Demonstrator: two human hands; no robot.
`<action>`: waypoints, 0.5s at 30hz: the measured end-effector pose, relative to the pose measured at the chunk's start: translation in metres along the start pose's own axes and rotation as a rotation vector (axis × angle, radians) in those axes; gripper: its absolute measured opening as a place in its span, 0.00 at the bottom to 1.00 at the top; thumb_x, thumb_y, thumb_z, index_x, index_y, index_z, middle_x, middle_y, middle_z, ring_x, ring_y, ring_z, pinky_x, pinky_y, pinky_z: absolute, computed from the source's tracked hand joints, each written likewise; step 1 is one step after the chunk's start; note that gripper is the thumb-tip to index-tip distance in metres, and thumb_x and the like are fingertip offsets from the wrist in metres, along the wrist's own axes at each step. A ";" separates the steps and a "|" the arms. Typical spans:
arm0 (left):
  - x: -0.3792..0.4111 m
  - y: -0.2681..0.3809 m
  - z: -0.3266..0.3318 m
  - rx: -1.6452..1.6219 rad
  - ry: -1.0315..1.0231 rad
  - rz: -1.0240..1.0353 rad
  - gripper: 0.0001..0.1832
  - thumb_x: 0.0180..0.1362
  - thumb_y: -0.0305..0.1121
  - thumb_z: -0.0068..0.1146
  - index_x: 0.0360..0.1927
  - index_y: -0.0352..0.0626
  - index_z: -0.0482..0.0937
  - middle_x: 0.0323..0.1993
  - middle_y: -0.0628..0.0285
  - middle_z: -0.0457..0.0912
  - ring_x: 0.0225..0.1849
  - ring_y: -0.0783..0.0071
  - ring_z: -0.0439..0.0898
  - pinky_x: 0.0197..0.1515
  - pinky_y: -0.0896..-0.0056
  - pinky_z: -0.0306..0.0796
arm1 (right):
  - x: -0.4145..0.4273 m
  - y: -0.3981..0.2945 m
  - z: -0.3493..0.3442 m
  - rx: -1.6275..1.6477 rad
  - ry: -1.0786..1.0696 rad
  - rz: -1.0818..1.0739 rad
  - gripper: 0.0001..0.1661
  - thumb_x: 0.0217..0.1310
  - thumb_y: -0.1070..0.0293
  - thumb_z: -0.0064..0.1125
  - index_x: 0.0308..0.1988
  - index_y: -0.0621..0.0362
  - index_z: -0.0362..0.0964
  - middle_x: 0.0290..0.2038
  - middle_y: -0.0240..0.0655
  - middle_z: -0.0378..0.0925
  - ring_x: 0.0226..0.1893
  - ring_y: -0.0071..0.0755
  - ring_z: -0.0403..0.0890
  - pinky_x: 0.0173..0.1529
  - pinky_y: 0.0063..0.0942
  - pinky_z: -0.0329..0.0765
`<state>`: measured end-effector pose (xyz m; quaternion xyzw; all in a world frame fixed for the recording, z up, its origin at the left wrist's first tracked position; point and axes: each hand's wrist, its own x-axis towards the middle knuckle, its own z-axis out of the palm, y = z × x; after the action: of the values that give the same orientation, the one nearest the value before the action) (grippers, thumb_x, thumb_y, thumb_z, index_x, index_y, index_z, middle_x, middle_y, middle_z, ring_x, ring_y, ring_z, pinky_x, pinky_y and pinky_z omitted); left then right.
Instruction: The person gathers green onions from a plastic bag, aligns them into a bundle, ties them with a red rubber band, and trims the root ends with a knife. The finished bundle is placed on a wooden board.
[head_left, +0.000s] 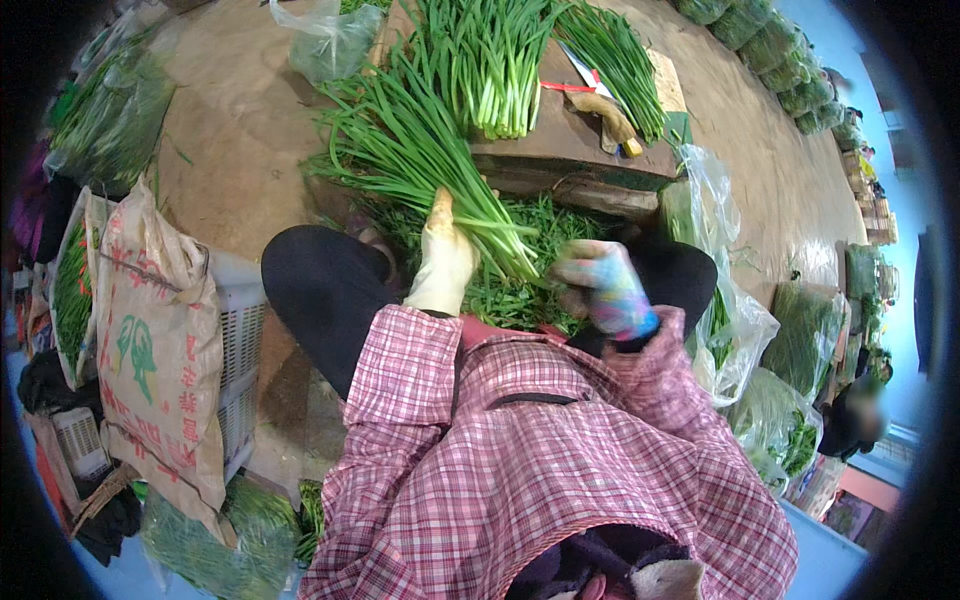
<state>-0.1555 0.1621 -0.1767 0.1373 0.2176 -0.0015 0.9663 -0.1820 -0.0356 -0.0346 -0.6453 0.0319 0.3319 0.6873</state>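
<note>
A bunch of long green leafy stalks, like garlic chives (420, 142), lies in the grip of my left hand (446, 251), which wears a pale glove. The stalks' cut ends point down to the right, their leaf tips up to the left. Close to the right of those ends is my right hand (604, 285), in a multicoloured glove and blurred; whether its fingers hold anything cannot be told. Loose green trimmings (517, 300) lie below both hands, between my knees. Ahead, a larger pile of the stalks (502, 75) rests on a brown block-like table (502, 154).
A tan cloth (604, 116), a red strip (566, 87) and another bunch (619, 67) lie on the table. A printed woven sack (161, 360) leans on white plastic crates (240, 352) at left. Plastic bags of greens (802, 330) stand at right, with a person (855, 416) beyond.
</note>
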 end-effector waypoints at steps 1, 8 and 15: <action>0.000 0.003 -0.002 -0.013 0.006 -0.001 0.26 0.67 0.49 0.46 0.58 0.40 0.71 0.55 0.50 0.76 0.54 0.48 0.74 0.55 0.36 0.69 | -0.015 -0.007 -0.023 0.022 -0.087 -0.083 0.11 0.55 0.66 0.62 0.27 0.63 0.75 0.21 0.35 0.78 0.15 0.22 0.73 0.20 0.19 0.68; 0.003 -0.003 0.004 -0.023 -0.008 -0.025 0.25 0.65 0.47 0.51 0.57 0.40 0.71 0.54 0.52 0.77 0.54 0.51 0.75 0.54 0.38 0.70 | 0.013 0.012 -0.102 -1.389 0.457 -0.214 0.31 0.54 0.51 0.63 0.56 0.52 0.72 0.50 0.47 0.78 0.49 0.51 0.79 0.50 0.40 0.77; -0.007 0.004 0.002 0.057 -0.039 -0.008 0.24 0.59 0.40 0.62 0.55 0.39 0.73 0.51 0.55 0.79 0.50 0.59 0.78 0.53 0.47 0.75 | 0.049 0.043 0.019 -1.219 0.195 -0.791 0.10 0.51 0.65 0.63 0.36 0.53 0.79 0.26 0.41 0.78 0.28 0.48 0.80 0.33 0.38 0.78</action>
<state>-0.1603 0.1650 -0.1711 0.1638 0.1990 -0.0145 0.9661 -0.1724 0.0000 -0.0922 -0.9029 -0.3328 -0.0412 0.2688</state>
